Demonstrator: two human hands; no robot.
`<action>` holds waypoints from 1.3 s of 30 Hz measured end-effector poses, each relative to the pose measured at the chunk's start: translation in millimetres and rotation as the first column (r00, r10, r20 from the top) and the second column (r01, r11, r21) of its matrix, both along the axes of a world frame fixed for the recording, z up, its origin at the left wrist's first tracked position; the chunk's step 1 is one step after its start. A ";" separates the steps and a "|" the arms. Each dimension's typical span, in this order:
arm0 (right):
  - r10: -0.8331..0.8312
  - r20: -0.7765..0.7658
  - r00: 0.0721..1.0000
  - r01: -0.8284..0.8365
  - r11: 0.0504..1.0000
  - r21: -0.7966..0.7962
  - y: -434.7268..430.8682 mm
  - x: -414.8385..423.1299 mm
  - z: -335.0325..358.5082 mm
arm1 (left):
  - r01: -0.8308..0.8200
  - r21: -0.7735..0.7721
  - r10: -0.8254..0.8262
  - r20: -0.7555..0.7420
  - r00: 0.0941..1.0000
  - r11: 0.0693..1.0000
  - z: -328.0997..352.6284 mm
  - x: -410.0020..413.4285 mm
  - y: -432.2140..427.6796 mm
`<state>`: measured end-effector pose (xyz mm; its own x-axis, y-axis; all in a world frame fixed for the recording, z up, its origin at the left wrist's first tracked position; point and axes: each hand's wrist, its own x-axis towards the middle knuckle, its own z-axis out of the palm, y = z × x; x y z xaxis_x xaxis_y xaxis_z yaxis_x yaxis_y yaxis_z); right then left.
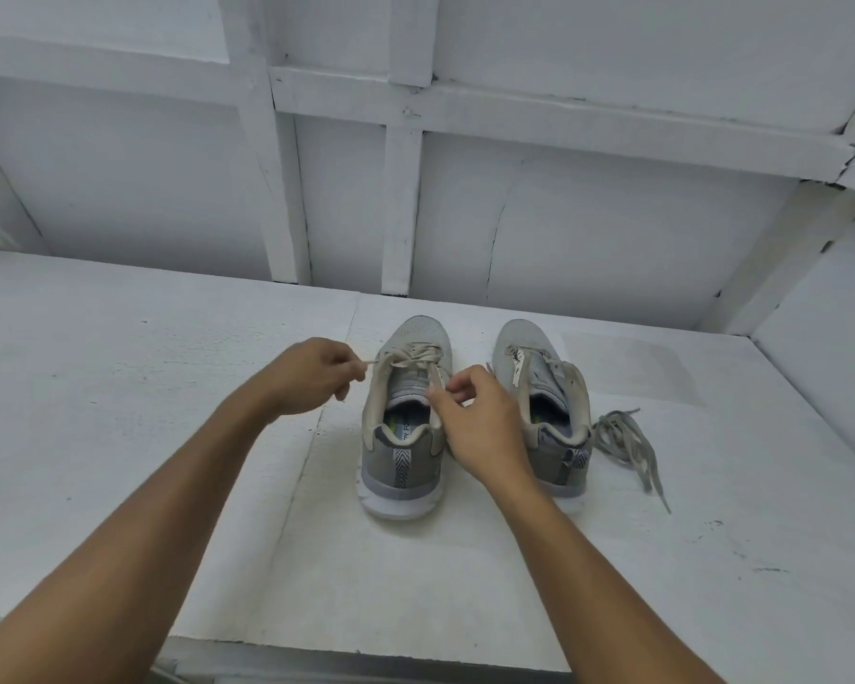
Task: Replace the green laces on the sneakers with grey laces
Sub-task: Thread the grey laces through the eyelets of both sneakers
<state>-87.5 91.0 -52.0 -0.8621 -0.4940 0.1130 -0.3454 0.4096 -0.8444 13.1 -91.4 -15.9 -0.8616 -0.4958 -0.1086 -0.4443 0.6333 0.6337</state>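
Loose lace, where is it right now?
In the head view, the loose lace lies bunched on the table, on the right, just beside the right sneaker's heel.

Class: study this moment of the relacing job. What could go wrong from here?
1. The left hand and right hand both pinch the lace; nothing steadies the left sneaker, so a pull may drag or tip it.
2. The loose lace by the unlaced right sneaker looks similar in colour, so laces might get mixed up.

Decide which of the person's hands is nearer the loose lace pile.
Right. The right hand is between the sneakers, left of the loose lace pile; the left hand is farther left, past both sneakers.
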 end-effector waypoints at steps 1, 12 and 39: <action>-0.006 0.009 1.000 0.006 1.000 -0.002 -0.3 -0.1 -0.7 | -0.016 -0.021 0.016 0.002 1.000 1.000 3.8 1.4 -3.1; -0.015 0.020 1.000 0.015 1.000 0.006 -0.3 -4.5 7.3 | -0.054 0.066 0.058 -0.062 0.996 0.996 29.5 9.9 -12.6; -0.130 0.363 0.923 0.177 0.979 -0.100 -5.9 -4.4 -1.4 | 0.107 -0.236 -0.138 -0.118 0.983 0.966 14.9 -48.6 49.5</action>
<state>-91.9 85.1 -53.4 -0.9216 -0.3540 -0.1589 0.0432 0.3134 -0.9486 -35.5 -41.9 -1.1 -0.9164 -0.3839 0.1136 -0.2763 0.8118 0.5144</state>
